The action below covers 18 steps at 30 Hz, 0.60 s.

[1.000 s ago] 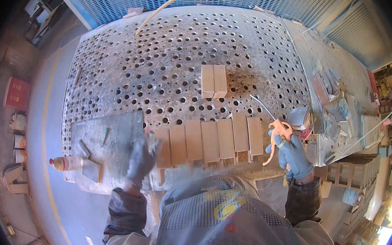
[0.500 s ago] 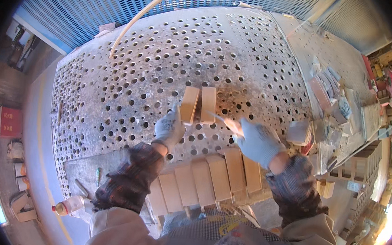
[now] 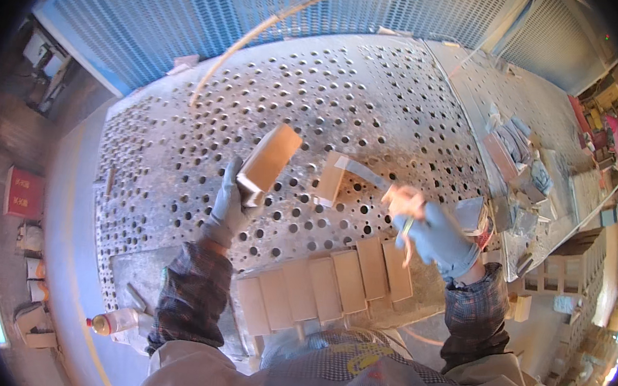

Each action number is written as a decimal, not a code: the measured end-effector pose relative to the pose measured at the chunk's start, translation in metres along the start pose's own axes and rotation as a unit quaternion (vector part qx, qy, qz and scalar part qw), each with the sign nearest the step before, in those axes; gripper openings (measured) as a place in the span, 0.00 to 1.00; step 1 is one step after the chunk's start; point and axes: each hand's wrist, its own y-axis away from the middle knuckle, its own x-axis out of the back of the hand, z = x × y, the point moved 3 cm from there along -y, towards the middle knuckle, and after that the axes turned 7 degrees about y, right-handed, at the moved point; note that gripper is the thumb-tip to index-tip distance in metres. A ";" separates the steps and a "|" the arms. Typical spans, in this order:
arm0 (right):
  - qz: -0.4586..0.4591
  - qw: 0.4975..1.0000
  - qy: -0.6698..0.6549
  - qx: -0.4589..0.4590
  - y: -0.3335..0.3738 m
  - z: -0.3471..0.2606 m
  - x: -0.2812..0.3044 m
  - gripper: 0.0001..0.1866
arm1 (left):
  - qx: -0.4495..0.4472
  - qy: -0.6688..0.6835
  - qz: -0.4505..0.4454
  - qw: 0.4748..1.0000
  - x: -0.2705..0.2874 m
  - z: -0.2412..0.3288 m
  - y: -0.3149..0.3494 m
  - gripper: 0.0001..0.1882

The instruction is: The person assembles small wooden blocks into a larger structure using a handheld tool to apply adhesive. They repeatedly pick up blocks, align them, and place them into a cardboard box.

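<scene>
My left hand [image 3: 230, 204], in a grey glove, grips a tan wooden block [image 3: 274, 157] by its near end and holds it tilted above the perforated table [image 3: 258, 100]. My gloved right hand [image 3: 441, 238] is closed round a flat-bladed tool [image 3: 364, 173] with a pale thin blade; motion smears its tan handle end. The blade tip reaches over the top of a second block [image 3: 330, 182] on the table; whether they touch I cannot tell. Nearest my body, a row of several similar blocks [image 3: 326, 286] lies along the table's front edge.
A blue slatted panel [image 3: 192, 17] backs the table, with a tan hose [image 3: 265, 27] in front. A plastic bottle [image 3: 118, 321] lies at the left front. Cloths in a box [image 3: 511, 148] and a container [image 3: 472, 213] stand to the right.
My left hand has lifted one block off the table and shifted left, tilting it. The right hand has moved right with the tool, its blade now over the remaining block.
</scene>
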 end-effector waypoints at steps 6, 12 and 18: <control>-0.032 0.991 -0.046 0.122 0.029 -0.032 -0.035 0.19 | 0.033 0.071 -0.260 0.962 -0.032 -0.002 0.096 0.38; -0.049 0.981 0.080 0.169 0.084 -0.081 -0.058 0.17 | -0.054 0.037 -0.218 0.974 -0.023 -0.009 0.158 0.34; -0.027 0.950 0.168 0.263 0.112 -0.089 -0.075 0.18 | -0.086 -0.047 -0.123 0.988 -0.022 -0.014 0.204 0.42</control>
